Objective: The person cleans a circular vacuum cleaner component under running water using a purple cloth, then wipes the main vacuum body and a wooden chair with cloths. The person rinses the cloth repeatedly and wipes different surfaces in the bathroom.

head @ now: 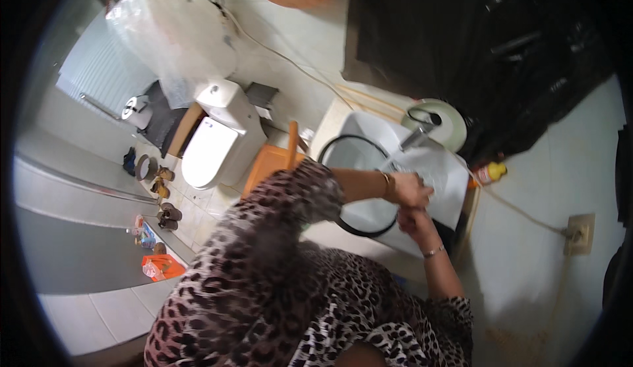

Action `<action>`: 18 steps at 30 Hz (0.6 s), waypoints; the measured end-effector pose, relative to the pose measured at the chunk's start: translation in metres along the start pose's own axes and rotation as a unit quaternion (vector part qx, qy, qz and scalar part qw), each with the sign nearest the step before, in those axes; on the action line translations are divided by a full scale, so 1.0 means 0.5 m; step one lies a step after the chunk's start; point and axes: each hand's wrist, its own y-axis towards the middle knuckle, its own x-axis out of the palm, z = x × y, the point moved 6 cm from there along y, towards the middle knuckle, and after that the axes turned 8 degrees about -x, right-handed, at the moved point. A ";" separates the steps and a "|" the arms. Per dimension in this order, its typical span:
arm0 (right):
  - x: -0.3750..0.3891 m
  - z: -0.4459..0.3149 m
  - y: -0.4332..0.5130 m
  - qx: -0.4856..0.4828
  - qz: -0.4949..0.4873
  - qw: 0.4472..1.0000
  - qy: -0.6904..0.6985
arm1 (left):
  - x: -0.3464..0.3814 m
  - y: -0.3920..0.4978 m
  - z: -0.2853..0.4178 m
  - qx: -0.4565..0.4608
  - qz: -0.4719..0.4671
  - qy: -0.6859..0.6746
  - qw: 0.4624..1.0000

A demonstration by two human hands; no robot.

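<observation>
My left hand (409, 190) is over the white washbasin (452, 174), below the metal faucet (418, 135), with water running beside it. My right hand (414, 221) comes up from the lower right and touches it at the wrist or palm. The fingers overlap and blur, so their exact grip is hidden, and no separate object shows in them. Partly inside the basin rests a round, black-rimmed piece (370, 235), perhaps a glass lid or a bowl. My left forearm crosses over it. There is a bracelet on each wrist.
A pale green round dish (454, 132) stands behind the faucet. A yellow-capped bottle (489, 173) is at the basin's right. A cable runs to a wall socket (579, 234). Black plastic sheeting (445, 35) hangs above. At left are an orange-brown chair (269, 161) and a toilet (210, 154).
</observation>
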 end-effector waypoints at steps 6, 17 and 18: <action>0.017 -0.112 0.010 -0.221 0.099 0.968 -0.072 | -0.078 0.013 -0.040 -0.194 -0.057 -0.025 0.979; 0.000 -0.024 0.049 -0.170 0.244 0.951 -0.085 | -0.146 -0.384 -0.174 -0.658 0.217 -0.254 0.675; 0.009 -0.007 0.053 -0.152 0.234 0.951 -0.135 | -0.141 -0.407 -0.155 -0.658 0.215 -0.212 0.690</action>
